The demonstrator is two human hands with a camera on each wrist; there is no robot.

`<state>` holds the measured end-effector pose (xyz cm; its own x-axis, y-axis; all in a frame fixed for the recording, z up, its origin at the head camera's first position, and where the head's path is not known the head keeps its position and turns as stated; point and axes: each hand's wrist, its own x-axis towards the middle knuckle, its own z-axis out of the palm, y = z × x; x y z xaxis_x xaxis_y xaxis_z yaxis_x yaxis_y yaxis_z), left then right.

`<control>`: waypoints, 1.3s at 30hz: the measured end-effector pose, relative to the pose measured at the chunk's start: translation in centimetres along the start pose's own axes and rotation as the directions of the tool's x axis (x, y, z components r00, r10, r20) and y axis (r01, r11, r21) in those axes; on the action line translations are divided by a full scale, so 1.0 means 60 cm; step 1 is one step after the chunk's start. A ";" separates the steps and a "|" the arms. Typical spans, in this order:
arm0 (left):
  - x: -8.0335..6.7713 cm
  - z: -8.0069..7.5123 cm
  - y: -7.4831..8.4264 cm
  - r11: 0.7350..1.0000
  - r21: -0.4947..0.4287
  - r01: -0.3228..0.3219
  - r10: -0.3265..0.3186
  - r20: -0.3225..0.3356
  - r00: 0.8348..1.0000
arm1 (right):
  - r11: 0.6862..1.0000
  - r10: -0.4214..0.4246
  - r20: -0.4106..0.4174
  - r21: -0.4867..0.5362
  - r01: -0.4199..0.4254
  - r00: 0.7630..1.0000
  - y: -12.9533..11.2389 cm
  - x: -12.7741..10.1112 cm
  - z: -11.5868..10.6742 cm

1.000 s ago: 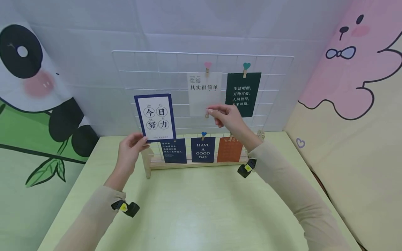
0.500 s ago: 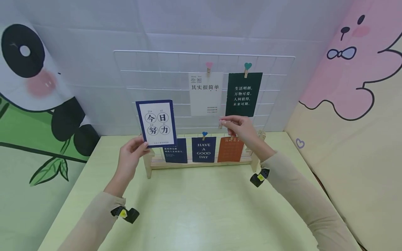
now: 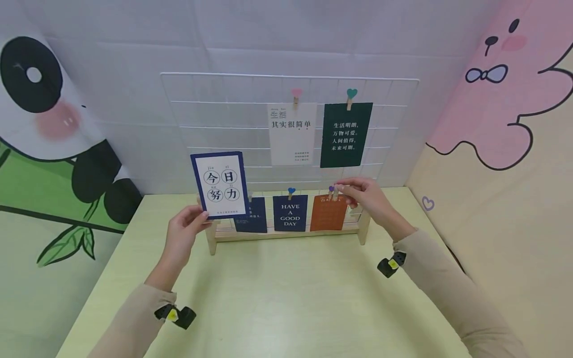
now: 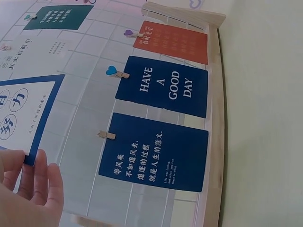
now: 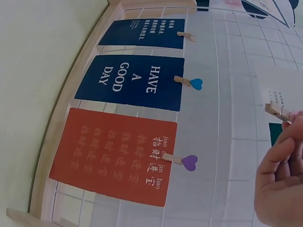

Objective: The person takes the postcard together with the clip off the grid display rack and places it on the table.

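My left hand (image 3: 181,238) pinches the lower left corner of a white card with a dark blue border (image 3: 220,199), held upright in front of the grid's left part. In the right wrist view, a small wooden clothespin (image 5: 277,112) with a bit of pink at its end is pinched between the thumb and fingers of my right hand (image 5: 284,175). That hand is just off the upper right of an orange card (image 3: 328,214), which hangs from a purple-heart clothespin (image 5: 177,160). Two dark blue cards, one reading "HAVE A GOOD DAY" (image 3: 290,215), hang to its left.
A white wire grid (image 3: 215,102) stands in a wooden base (image 3: 286,236) on the pale table (image 3: 277,293). Higher up, a white card (image 3: 292,144) and a dark green card (image 3: 346,134) hang from heart clothespins. Printed cloth walls stand behind and on both sides.
My right hand has moved down and to the right with the clothespin, from the white card to beside the orange card. My left hand has lowered the blue-bordered card a little.
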<state>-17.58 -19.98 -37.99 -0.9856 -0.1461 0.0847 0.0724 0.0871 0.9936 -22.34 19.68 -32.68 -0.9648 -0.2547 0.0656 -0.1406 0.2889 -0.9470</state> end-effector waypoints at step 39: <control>-0.061 -0.091 -0.079 0.981 0.117 0.153 -0.146 -0.072 0.987 | 0.986 0.116 -0.026 -0.114 -0.119 0.993 0.127 -0.089 -0.131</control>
<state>-13.49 -25.22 -42.61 -0.9722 -0.2274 -0.0557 -0.0979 0.1786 0.9790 -20.00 30.53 -37.76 -0.9800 -0.1955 -0.0371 -0.0495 0.4202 -0.9061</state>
